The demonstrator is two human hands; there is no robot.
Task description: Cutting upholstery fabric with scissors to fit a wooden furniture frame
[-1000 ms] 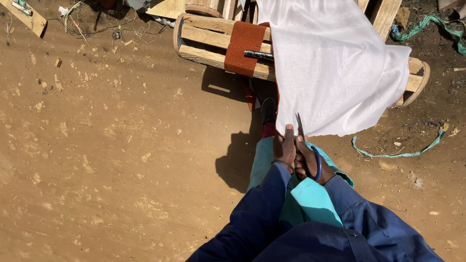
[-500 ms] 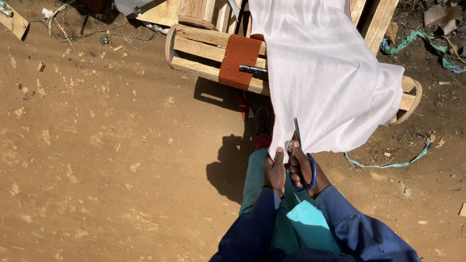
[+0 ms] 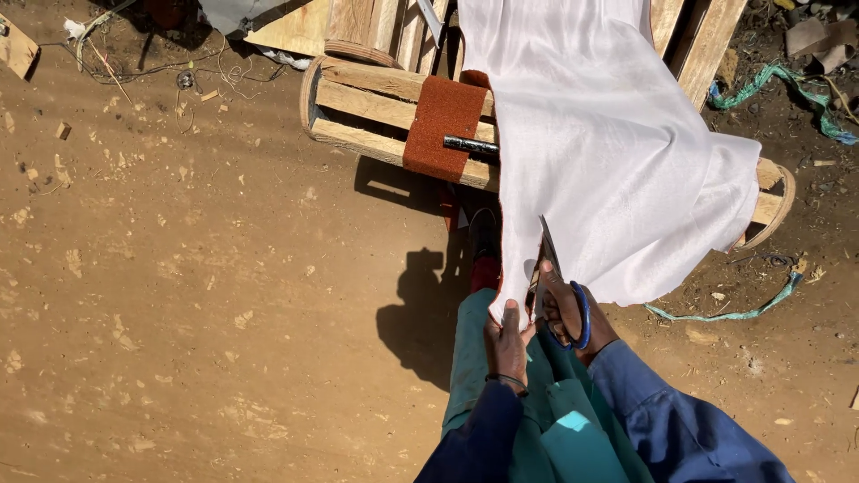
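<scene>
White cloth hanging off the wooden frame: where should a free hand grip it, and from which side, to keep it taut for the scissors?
Probably pinch the white cloth at its bottom hem, just left of the blue-handled scissors, coming from below. There the left hand already grips the free-hanging edge, while the right hand works the blades upward.

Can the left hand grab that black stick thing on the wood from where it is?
Probably not: the left hand pinches the white cloth edge near the lap, and the black rod lies far ahead on the wooden frame.

Outdoor yard workshop: bare dirt ground, wooden frame, scattered wood scraps.
</scene>
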